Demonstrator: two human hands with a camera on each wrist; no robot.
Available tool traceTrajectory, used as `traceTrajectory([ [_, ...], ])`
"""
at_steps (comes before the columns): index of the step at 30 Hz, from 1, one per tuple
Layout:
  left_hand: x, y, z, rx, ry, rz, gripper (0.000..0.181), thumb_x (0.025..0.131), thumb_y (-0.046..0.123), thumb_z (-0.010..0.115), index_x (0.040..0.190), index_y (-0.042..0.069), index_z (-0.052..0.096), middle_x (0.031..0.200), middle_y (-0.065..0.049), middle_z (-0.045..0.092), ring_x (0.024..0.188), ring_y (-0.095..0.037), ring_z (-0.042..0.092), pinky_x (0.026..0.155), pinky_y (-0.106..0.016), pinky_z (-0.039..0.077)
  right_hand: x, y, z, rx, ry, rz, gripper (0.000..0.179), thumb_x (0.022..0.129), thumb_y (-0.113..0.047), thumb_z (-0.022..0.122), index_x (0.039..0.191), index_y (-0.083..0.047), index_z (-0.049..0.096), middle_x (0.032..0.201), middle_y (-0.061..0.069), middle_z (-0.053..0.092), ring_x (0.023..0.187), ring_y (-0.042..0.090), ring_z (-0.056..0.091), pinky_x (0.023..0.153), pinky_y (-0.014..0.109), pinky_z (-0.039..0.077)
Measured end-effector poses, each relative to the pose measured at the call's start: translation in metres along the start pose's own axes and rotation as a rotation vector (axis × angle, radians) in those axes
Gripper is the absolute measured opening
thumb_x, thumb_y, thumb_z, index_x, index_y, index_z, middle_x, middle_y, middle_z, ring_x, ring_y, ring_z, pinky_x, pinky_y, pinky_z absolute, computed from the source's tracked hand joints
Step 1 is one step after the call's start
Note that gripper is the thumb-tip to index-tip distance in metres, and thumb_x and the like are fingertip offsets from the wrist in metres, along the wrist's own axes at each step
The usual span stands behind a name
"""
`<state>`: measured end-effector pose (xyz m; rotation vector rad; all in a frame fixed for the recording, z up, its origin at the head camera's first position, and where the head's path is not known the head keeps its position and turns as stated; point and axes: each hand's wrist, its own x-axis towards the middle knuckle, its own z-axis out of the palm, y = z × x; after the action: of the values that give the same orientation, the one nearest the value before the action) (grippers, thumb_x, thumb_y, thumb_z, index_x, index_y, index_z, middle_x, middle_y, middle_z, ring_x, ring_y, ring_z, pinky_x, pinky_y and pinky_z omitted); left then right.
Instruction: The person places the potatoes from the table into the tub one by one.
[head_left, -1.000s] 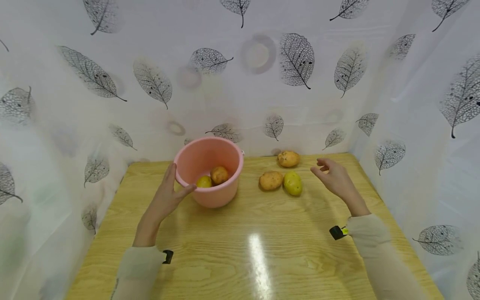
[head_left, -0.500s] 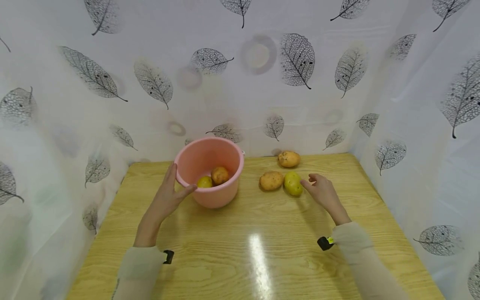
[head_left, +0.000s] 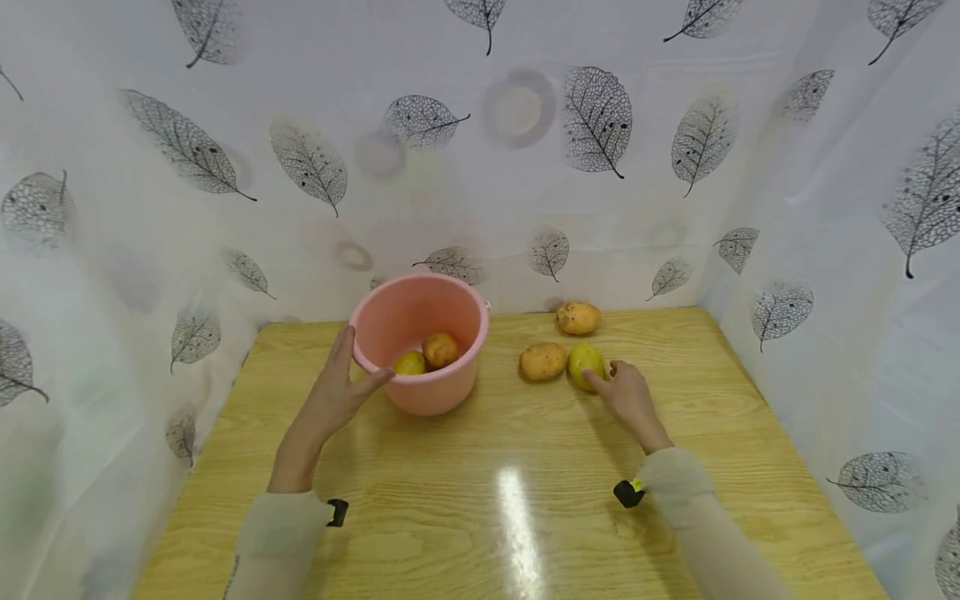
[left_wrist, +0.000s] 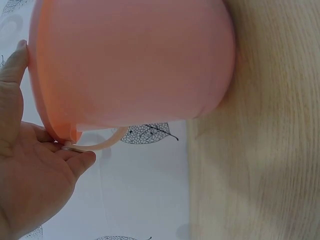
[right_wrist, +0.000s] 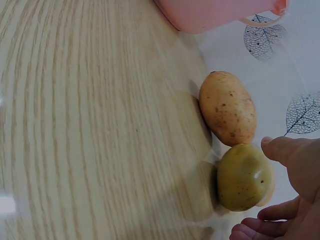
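My left hand [head_left: 332, 400] holds the rim of a pink bucket [head_left: 442, 392], thumb at the front and fingers at the left side. In the left wrist view its fingers curl by the joint of the bucket's handle [left_wrist: 107, 142]. Inside the bucket lie a yellow-green fruit [head_left: 409, 363] and a brown potato [head_left: 440, 350]. My right hand [head_left: 628, 398] is at a speckled yellow-green fruit [right_wrist: 242, 177] on the table. Its thumb and fingers are spread around the fruit; in the head view the thumb overlaps it.
Left of that fruit lies a potato [head_left: 542, 362], close beside it. Another potato [head_left: 577, 318] is farther back, near the leaf-print curtain [head_left: 480, 192] that surrounds the wooden table [head_left: 420, 500] at the back and sides.
My right hand has moved left and toward me, from right of the fruit to right at it. The left hand and the bucket stay in place.
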<state>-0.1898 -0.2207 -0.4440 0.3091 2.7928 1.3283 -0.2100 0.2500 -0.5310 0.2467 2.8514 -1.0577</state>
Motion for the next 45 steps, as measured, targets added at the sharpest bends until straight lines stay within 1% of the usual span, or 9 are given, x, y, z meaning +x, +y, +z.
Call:
traceTrajectory([
  [5,0.001,0.001,0.000,-0.002,0.000,-0.002,0.111,0.096,0.054,0.069,0.166,0.014,-0.008,0.173,-0.011,-0.006,0.157,-0.040,0.004,0.119,-0.069,0.014,0.002,0.000,0.010,0.011,0.031,0.005,0.087,0.099,-0.053,0.063,0.141,0.021,0.044,0.136,0.040,0.053,0.125,0.052,0.053,0.103,0.059,0.047],
  [9,0.003,0.001,0.001,0.000,0.000,-0.007,0.111,0.096,0.054,0.069,0.166,0.014,-0.007,0.173,-0.011,-0.006,0.157,-0.039,0.004,0.120,-0.068,0.015,0.002,-0.003,0.014,0.027,0.058,0.020,0.076,0.096,-0.055,0.066,0.125,0.014,0.058,0.113,0.031,0.063,0.098,0.040,0.062,0.077,0.049,0.054],
  [11,0.002,0.001,0.001,0.006,-0.003,-0.015,0.111,0.096,0.055,0.068,0.166,0.013,-0.008,0.173,-0.012,-0.006,0.157,-0.040,0.004,0.120,-0.068,0.015,0.003,-0.004,0.016,0.022,0.068,0.022,0.069,0.094,-0.056,0.068,0.113,0.010,0.061,0.100,0.023,0.063,0.085,0.032,0.058,0.064,0.041,0.049],
  [13,0.002,0.001,0.001,0.010,-0.006,-0.020,0.111,0.097,0.053,0.068,0.166,0.011,-0.008,0.173,-0.013,-0.007,0.157,-0.041,0.004,0.120,-0.068,0.015,0.004,-0.004,0.017,0.002,0.081,0.014,0.064,0.094,-0.056,0.068,0.106,0.007,0.061,0.094,0.018,0.061,0.079,0.029,0.056,0.060,0.037,0.045],
  [16,0.000,0.003,0.000,0.013,-0.009,-0.032,0.111,0.097,0.053,0.067,0.166,0.010,-0.008,0.172,-0.013,-0.007,0.156,-0.042,0.003,0.119,-0.068,0.014,0.006,-0.006,0.018,-0.015,0.085,0.006,0.065,0.093,-0.056,0.069,0.106,0.007,0.061,0.097,0.021,0.062,0.082,0.030,0.056,0.061,0.039,0.045],
  [22,-0.001,0.003,-0.002,0.013,-0.008,-0.038,0.109,0.098,0.048,0.069,0.166,0.011,-0.009,0.172,-0.012,-0.008,0.156,-0.042,0.003,0.119,-0.070,0.014,0.008,-0.010,0.019,-0.026,0.061,0.023,0.084,0.093,-0.055,0.070,0.132,0.017,0.052,0.123,0.033,0.057,0.109,0.044,0.058,0.082,0.054,0.050],
  [24,0.000,0.002,-0.001,0.013,-0.009,-0.036,0.108,0.098,0.046,0.069,0.166,0.012,-0.009,0.173,-0.011,-0.009,0.156,-0.042,0.003,0.119,-0.070,0.014,0.008,-0.011,0.019,-0.039,0.058,0.029,0.086,0.093,-0.055,0.070,0.135,0.018,0.049,0.126,0.035,0.055,0.113,0.046,0.057,0.084,0.057,0.049],
  [32,0.001,0.001,0.000,0.008,-0.004,-0.021,0.110,0.097,0.052,0.068,0.166,0.012,-0.008,0.173,-0.011,-0.008,0.157,-0.040,0.003,0.120,-0.068,0.014,0.009,-0.011,0.021,-0.063,0.089,0.022,0.079,0.094,-0.050,0.072,0.130,0.017,0.053,0.120,0.034,0.056,0.109,0.047,0.057,0.082,0.056,0.049],
  [45,0.001,0.001,0.000,0.000,-0.002,-0.008,0.108,0.098,0.044,0.070,0.166,0.011,-0.008,0.172,-0.011,-0.008,0.157,-0.041,0.003,0.119,-0.070,0.015,0.015,-0.005,0.026,-0.067,0.111,-0.022,0.068,0.093,-0.045,0.075,0.122,0.015,0.058,0.109,0.032,0.062,0.097,0.042,0.062,0.071,0.050,0.049],
])
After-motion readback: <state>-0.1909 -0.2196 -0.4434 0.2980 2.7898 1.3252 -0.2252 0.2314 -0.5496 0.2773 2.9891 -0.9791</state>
